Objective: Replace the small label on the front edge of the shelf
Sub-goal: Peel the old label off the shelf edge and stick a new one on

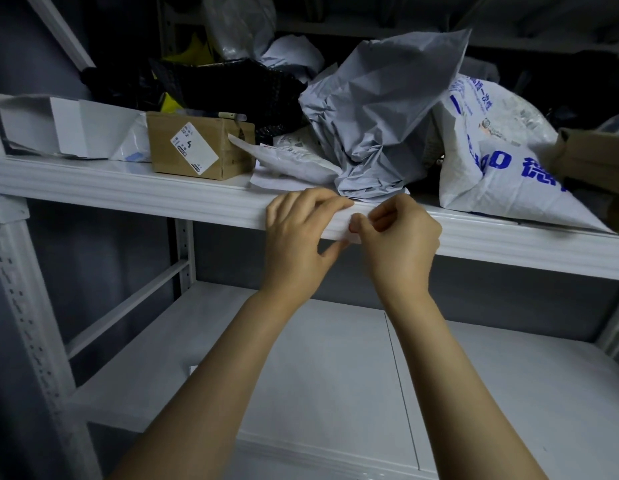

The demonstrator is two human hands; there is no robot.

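A: Grip? Right hand (400,244) pinches the small white paper label (353,237) thumb to forefinger; left hand (297,233) fingers curl over the white metal shelf's front edge (162,199), thumb spread below.

B: Label sits mid-edge, below the crumpled grey plastic mailer (380,126). Peeling or pressing: cannot tell. Advice: work slowly and flat along the edge.

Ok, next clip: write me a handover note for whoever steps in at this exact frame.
Left hand: fingers curled over the shelf's front edge, thumb below, beside the label.
Right hand: fingertips pinching the small white label on that edge.
Whether this label is the old one coming off or the new one going on cannot be told.
Parcels crowd the shelf above: cardboard box, grey mailer bag.
Left: finish the swap and press the label flat.
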